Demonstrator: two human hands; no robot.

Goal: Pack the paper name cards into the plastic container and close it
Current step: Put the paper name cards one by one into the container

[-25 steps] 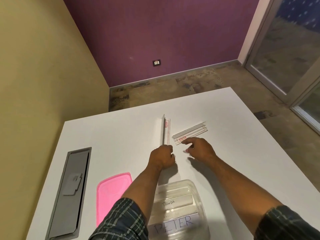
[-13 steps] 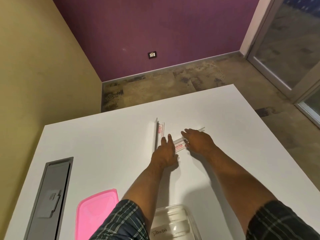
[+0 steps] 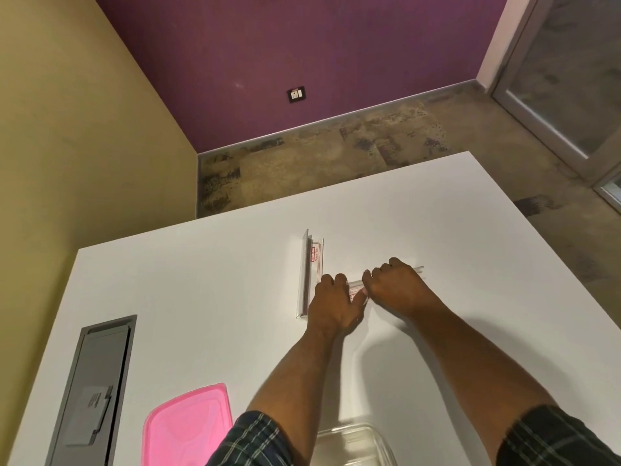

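Two clear plastic name plate holders lie mid-table. One holder [image 3: 307, 274] stands lengthwise with a red label. Both hands cover the second holder [image 3: 356, 284], which lies crosswise. My left hand [image 3: 332, 302] rests on its near end with fingers touching it. My right hand [image 3: 395, 285] is curled over its middle, gripping it; its far tip shows past the knuckles. The clear plastic container [image 3: 356, 443] sits at the bottom edge, mostly cut off. Its pink lid [image 3: 186, 428] lies to the left.
A grey metal hatch [image 3: 94, 388] is set into the white table [image 3: 201, 297] at the left. The table's far edge drops to a stone floor. A yellow wall runs along the left side.
Both hands have closed in on the crosswise holder and now cover it. The view has tilted up, so the container and its cards have slid almost out of sight.
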